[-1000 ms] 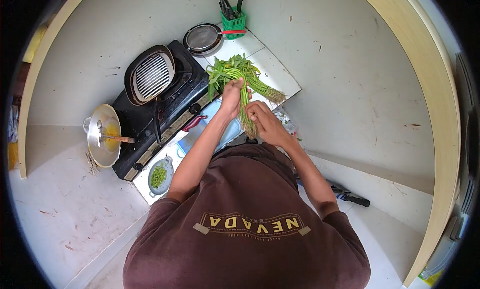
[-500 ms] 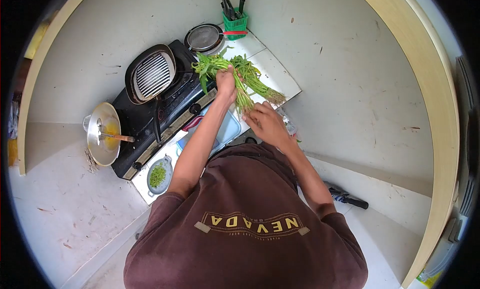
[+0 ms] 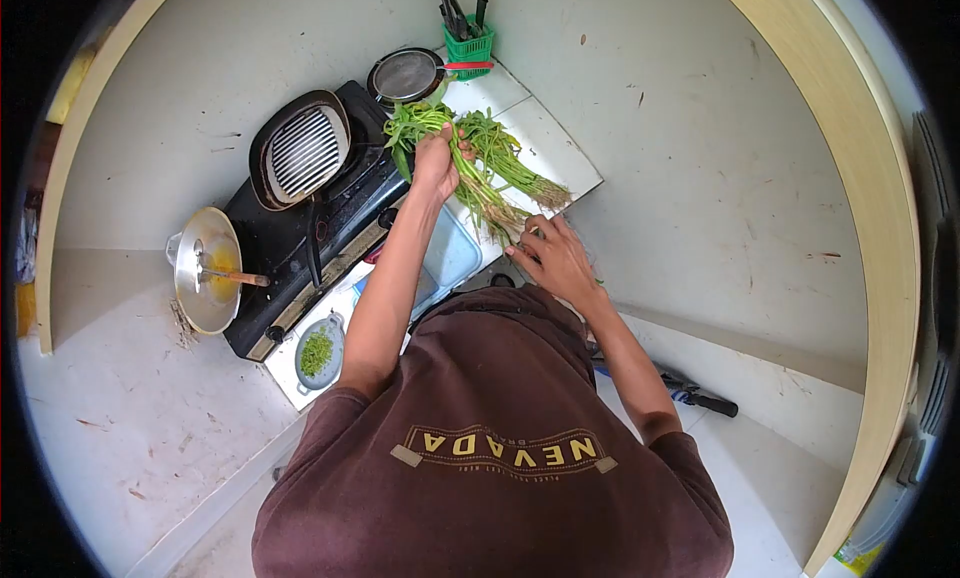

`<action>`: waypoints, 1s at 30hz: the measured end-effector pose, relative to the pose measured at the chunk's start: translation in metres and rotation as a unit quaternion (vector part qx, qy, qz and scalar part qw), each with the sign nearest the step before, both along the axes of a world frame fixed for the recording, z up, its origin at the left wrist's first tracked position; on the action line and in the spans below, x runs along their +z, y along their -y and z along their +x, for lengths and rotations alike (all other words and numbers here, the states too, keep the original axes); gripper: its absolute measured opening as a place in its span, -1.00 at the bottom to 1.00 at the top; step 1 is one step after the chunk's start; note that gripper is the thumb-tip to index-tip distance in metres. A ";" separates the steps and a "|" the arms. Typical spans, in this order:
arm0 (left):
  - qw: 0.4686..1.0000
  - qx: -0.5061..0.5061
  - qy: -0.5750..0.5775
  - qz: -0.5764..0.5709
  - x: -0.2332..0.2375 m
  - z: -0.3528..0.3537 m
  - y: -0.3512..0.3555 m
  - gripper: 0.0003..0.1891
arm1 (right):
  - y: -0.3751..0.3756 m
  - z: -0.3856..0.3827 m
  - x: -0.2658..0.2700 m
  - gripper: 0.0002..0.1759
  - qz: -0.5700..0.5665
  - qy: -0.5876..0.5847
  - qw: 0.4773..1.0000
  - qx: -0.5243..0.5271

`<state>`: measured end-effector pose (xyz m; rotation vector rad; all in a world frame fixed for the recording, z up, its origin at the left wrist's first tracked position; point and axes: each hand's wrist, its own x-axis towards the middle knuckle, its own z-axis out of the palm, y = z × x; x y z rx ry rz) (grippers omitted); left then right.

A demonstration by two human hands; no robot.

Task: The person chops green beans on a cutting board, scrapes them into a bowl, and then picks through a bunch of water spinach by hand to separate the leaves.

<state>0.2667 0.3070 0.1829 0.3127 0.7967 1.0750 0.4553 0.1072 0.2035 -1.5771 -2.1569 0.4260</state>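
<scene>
My left hand (image 3: 437, 163) is closed around a bunch of leafy green stems (image 3: 482, 196), with the leaves toward the stove and the root ends toward my right hand. My right hand (image 3: 556, 258) is at the root ends, its thumb and fingers bent and somewhat apart; whether it touches a stem is too small to tell. A second bunch of greens (image 3: 510, 168) lies on the white tiled counter (image 3: 548, 138), just beyond the held one. Its brownish roots point right.
A black stove (image 3: 262, 233) bears a grill pan (image 3: 300, 148) and a metal wok (image 3: 192, 288). Near them are a strainer (image 3: 405, 75), a green basket (image 3: 470, 50) with utensils, a blue tray (image 3: 460, 250) and a grey dish (image 3: 318, 354) of chopped greens.
My left hand has moved slightly left, and the held bunch's root ends now reach further right. My right hand has shifted a little right and its fingers have spread more.
</scene>
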 end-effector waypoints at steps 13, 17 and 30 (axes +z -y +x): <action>0.975 -0.011 0.216 -0.054 -0.003 -0.018 -0.008 -0.77 | 0.003 0.006 -0.001 -0.69 0.011 0.015 1.000 -0.010; 0.968 0.013 0.238 -0.078 -0.001 -0.016 -0.009 -0.72 | 0.006 0.000 -0.008 -0.68 0.015 0.013 1.000 -0.010; 0.949 0.103 0.242 -0.174 0.002 -0.012 -0.022 -0.74 | 0.005 -0.007 0.012 -0.62 -0.030 -0.058 0.998 0.009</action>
